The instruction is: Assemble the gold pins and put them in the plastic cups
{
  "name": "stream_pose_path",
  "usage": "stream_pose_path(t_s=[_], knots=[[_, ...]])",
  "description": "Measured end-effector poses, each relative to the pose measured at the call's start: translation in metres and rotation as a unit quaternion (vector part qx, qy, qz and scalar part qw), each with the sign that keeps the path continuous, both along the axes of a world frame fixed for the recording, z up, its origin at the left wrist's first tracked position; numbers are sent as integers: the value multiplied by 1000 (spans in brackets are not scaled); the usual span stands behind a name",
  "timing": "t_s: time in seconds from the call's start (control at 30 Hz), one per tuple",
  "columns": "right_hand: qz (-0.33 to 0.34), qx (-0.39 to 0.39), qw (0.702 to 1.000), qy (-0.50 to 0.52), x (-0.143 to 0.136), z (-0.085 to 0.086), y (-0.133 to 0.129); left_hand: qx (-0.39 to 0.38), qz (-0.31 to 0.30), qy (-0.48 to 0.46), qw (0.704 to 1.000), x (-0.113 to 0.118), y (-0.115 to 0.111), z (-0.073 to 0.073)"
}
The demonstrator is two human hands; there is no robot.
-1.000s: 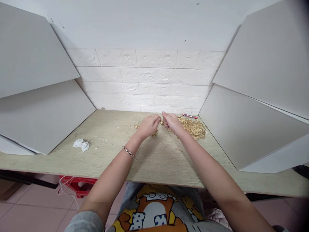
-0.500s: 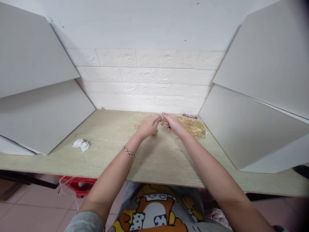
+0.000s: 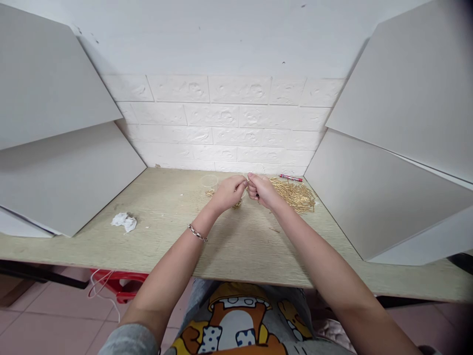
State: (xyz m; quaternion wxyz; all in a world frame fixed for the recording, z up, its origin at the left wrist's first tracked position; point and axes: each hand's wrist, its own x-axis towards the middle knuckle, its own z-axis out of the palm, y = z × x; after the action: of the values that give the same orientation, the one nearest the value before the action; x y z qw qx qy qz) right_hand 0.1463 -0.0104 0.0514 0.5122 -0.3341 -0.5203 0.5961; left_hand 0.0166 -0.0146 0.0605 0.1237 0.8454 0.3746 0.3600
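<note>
My left hand (image 3: 231,192) and my right hand (image 3: 262,190) meet over the middle of the table (image 3: 254,251), both closed, thumbs and fingertips pinched close together. Whatever lies between the fingertips is too small to make out. A pile of thin gold-coloured sticks or tubes (image 3: 298,197) spreads just right of my right hand, partly behind it. Beneath my left hand shows a small cluster of gold pieces (image 3: 237,203), mostly hidden. A few more gold bits (image 3: 210,193) lie to its left.
A clear round ring or dish (image 3: 209,180) lies behind my left hand. Toward the wall is a red stick-like tube (image 3: 291,178). Crumpled white tissue (image 3: 124,222) rests at the left. Grey panels (image 3: 55,177) stand at both sides, and a red stool (image 3: 125,286) is below.
Both hands stay in nearly the same place. The right-hand fingers have shifted slightly, and fewer gold pieces show between and beneath the hands.
</note>
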Motion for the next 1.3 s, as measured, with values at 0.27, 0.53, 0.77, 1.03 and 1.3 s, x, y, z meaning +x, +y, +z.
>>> stream_pose_path(t_s=[0.27,0.53,0.77,1.03,1.3], knots=[[-13,20,1000,-3,-2,-4,2,-23,-8,-15,1000,0,1,-2],[-21,23,998,-54,0,-5,3,-21,-6,-2,1000,0,1,-1],[-20,33,998,-53,0,-2,2,-34,-8,-14,999,-1,2,-2],[19,14,1000,20,0,-3,2,-54,-34,-45,997,0,4,-6],[45,14,999,10,5,-2,1,-76,-54,-61,994,0,5,-6]])
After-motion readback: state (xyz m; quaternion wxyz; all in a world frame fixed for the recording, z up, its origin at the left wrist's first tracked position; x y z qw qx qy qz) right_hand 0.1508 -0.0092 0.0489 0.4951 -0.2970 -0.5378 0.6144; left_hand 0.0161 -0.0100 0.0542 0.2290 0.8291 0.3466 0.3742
